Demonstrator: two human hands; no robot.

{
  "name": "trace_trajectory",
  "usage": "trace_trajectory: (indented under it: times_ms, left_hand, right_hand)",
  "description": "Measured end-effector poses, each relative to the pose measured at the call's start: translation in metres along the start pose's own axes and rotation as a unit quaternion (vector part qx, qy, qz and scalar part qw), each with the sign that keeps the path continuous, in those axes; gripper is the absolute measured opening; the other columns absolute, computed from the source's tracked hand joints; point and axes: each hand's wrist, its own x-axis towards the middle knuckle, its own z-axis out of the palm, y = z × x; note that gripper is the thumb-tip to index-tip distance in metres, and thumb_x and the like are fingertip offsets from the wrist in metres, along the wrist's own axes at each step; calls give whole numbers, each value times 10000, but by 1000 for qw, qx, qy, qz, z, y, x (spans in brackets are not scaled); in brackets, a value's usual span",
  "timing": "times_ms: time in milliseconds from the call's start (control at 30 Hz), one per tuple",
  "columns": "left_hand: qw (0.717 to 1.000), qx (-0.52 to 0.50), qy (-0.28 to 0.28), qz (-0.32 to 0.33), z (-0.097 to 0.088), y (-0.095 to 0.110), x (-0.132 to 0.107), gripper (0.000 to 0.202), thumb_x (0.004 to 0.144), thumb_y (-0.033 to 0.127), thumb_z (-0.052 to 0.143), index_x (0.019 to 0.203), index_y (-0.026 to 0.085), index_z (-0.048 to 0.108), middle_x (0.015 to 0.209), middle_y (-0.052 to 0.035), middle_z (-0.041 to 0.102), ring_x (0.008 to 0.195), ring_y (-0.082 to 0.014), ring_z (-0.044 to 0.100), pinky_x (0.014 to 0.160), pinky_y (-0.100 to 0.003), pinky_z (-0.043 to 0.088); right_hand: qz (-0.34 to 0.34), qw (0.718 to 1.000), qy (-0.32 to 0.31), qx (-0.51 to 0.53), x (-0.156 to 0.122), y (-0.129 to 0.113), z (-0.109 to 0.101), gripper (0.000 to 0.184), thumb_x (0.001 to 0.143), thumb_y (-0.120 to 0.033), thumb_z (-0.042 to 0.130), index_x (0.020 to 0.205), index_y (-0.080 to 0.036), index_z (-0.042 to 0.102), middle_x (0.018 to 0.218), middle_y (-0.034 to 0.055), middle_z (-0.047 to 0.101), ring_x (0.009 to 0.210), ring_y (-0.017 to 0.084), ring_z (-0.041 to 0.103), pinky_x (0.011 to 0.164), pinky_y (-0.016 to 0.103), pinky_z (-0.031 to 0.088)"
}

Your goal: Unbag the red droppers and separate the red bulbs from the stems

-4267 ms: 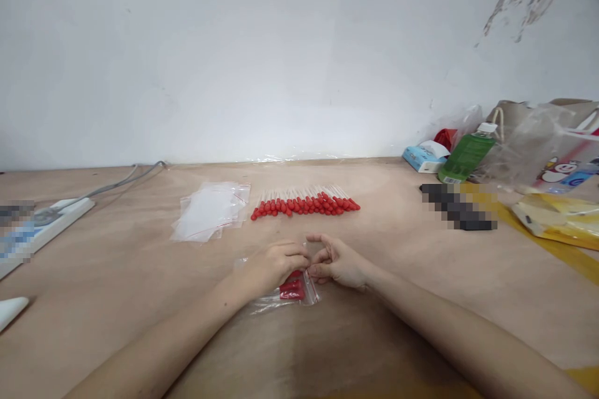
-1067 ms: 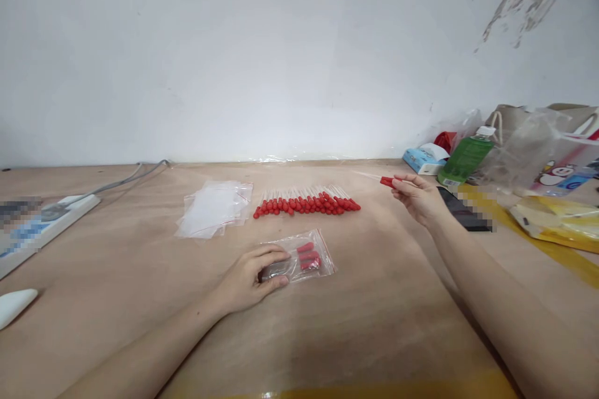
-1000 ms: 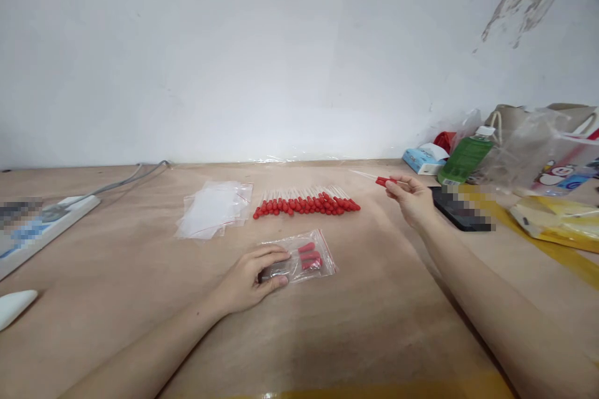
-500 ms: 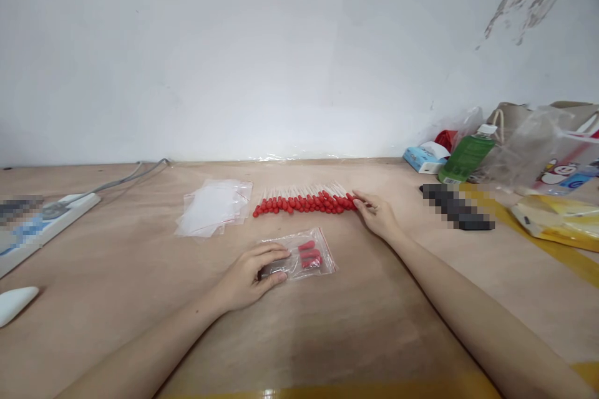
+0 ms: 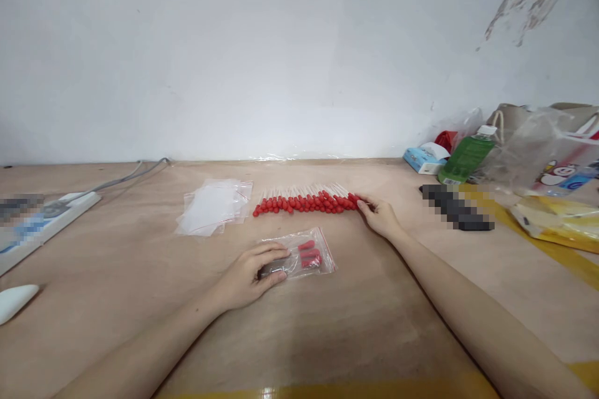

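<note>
A row of thin pale sticks with red bulb-shaped heads (image 5: 304, 202) lies across the table, heads toward me. My right hand (image 5: 378, 215) is at the right end of the row, thumb and fingers closed on a red head there; the fingers partly hide it. Nearer to me lies a clear zip bag (image 5: 327, 255) with a few red-headed pieces inside. My left hand (image 5: 255, 274) holds the bag's left part against the table, fingers curved over it and thumb at its lower edge. Left of the row is a fanned pile of flat zip bags (image 5: 210, 209).
A white power strip (image 5: 79, 202) with a grey cable lies at the left, near a white rounded object (image 5: 16, 302). On the right are a black blurred object (image 5: 456, 207), a tissue pack (image 5: 423, 159), a green bottle (image 5: 468, 156) and a yellow packet (image 5: 561, 218).
My right hand has shifted slightly right and toward me at the row's end. My left hand and the zip bag under it stay in place.
</note>
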Motion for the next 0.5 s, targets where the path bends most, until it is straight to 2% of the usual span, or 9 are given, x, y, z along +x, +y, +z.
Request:
trace_trajectory:
  times_ms: [133,267,400,500]
  left_hand:
    - [1000,4,-2,-7,0,0,0,349,835,326,516,1175,250,535,1194,-54,552,1123,-199,489,953,-382,415]
    - [1000,3,-2,-7,0,-1,0,349,836,323,517,1176,247,532,1191,-53,554,1122,-195,487,952,-376,415]
    - [1000,-3,-1,-6,0,0,0,346,838,325,514,1173,244,534,1187,-59,556,1114,-202,493,949,-390,417]
    - [1000,-6,0,-6,-1,0,0,348,836,320,517,1177,248,532,1187,-57,556,1114,-200,495,946,-384,420]
  right_hand:
    - [29,998,13,45,1,2,0,344,792,-380,469,1027,-167,605,1024,78,658,925,191,612,867,355,457]
    - [70,996,35,40,2,4,0,340,780,-368,468,1007,-144,586,904,86,680,824,186,633,783,343,484]
    - [74,996,44,25,2,4,0,327,728,-362,544,979,-156,586,957,85,664,857,180,622,781,318,484]
    - [74,996,40,-2,2,4,0,352,724,-418,555,962,-165,610,948,86,665,842,189,618,786,334,477]
